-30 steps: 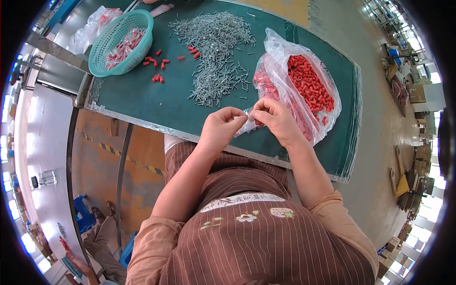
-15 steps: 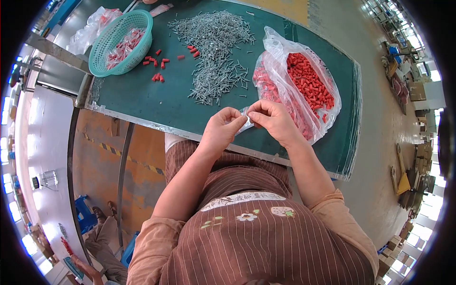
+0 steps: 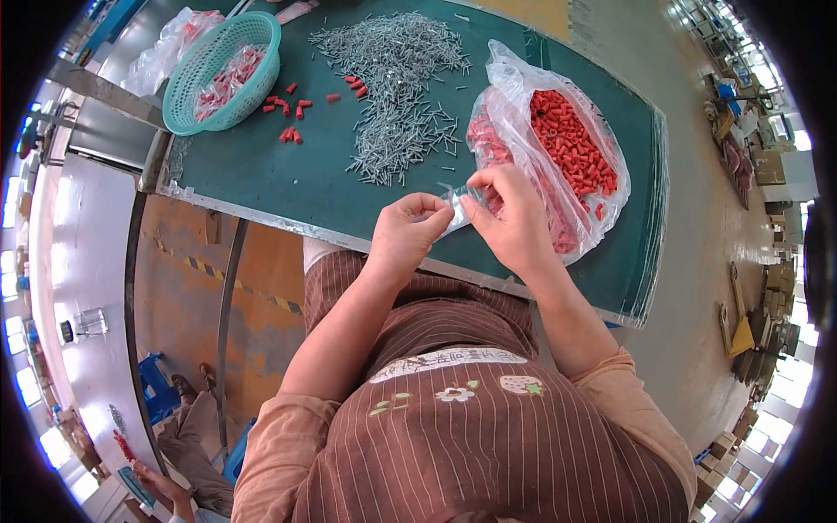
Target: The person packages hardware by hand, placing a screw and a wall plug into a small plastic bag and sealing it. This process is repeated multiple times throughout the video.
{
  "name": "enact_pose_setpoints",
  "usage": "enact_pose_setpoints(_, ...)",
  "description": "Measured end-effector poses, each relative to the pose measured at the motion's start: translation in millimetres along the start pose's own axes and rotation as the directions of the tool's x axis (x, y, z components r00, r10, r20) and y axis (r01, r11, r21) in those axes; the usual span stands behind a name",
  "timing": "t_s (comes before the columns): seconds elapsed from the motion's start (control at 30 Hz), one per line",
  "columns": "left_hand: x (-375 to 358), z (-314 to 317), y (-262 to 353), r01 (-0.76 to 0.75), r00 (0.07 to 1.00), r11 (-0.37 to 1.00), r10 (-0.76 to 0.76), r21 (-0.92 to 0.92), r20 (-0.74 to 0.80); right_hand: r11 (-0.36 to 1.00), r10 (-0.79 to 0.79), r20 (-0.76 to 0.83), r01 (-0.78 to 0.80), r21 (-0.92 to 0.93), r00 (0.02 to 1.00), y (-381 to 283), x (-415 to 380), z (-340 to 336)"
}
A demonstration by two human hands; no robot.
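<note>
Between my two hands, over the near edge of the green table, is a small clear plastic bag point(image 3: 457, 218). My left hand point(image 3: 406, 230) pinches its left side between thumb and fingers. On the other side my right hand point(image 3: 513, 218) has thumb and forefinger closed at the bag's upper right edge. Any contents are too small to make out. Just beyond lies a pile of grey metal screws point(image 3: 397, 148). A large clear bag of red plastic plugs point(image 3: 571, 144) stands right behind my right hand, its mouth gaping.
A teal plastic basket point(image 3: 179, 96) with filled small bags stands at the table's far left. Several loose red plugs point(image 3: 299, 112) lie between it and the screws. A metal frame point(image 3: 105, 94) borders the table's left end. Another person's hand point(image 3: 157, 484) shows at lower left.
The small bag shows more between my hands. My right hand has turned and spread slightly to the right, while my left hand stays nearly in place. The view has shifted a little.
</note>
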State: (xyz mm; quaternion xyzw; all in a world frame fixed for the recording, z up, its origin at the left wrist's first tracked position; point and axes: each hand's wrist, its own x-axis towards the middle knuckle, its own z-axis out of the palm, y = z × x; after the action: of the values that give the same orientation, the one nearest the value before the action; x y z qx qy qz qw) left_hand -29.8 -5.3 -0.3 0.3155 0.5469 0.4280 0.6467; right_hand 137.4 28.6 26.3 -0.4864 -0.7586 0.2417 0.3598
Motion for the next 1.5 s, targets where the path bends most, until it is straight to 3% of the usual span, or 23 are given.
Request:
enact_pose_setpoints(0.07,1,1,-9,-0.113,0.993,0.989,0.114,0.100,-0.010,0.954,0.171,0.232,-0.219,0.204,0.958,-6,-4,-3)
enact_pose_setpoints(0.2,-2,6,-11,-0.250,0.962,0.910,0.271,0.332,-0.018,0.883,0.279,0.345,-0.380,0.274,0.896,4,-4,0)
enact_pose_setpoints(0.27,-2,5,-11,-0.240,0.967,0.910,0.254,0.338,0.002,0.874,0.293,0.379,-0.407,0.267,0.878,7,-4,0)
enact_pose_setpoints(0.5,-2,6,-15,-0.217,0.975,0.935,0.223,0.280,0.010,0.853,0.294,0.400,-0.427,0.300,0.868,11,-5,-1)
enact_pose_setpoints(0.6,-2,6,-13,-0.134,0.991,0.979,0.132,0.151,0.026,0.844,0.316,0.387,-0.443,0.303,0.866,14,-8,1)
enact_pose_setpoints(0.7,-6,4,-15,0.050,0.996,0.981,-0.035,-0.189,0.080,0.833,0.352,0.354,-0.463,0.305,0.867,18,-13,4)
enact_pose_setpoints(0.8,-4,-1,-19,0.042,0.998,0.920,-0.018,-0.390,0.064,0.824,0.371,0.314,-0.466,0.323,0.874,23,-15,4)
enact_pose_setpoints(1.0,-4,6,-23,-0.091,0.996,0.992,0.090,-0.085,-0.020,0.822,0.283,0.358,-0.418,0.388,0.890,11,-11,3)
enact_pose_setpoints(1.2,-9,5,-17,-0.136,0.991,0.985,0.137,0.105,0.004,0.820,0.292,0.421,-0.451,0.352,0.859,15,-8,5)
enact_pose_setpoints(1.4,-8,5,-20,-0.112,0.994,0.991,0.111,0.073,0.020,0.819,0.295,0.408,-0.448,0.358,0.864,17,-11,5)
enact_pose_setpoints(1.5,-7,6,-21,-0.071,0.996,0.995,0.075,-0.068,0.057,0.819,0.304,0.379,-0.443,0.364,0.874,22,-14,8)
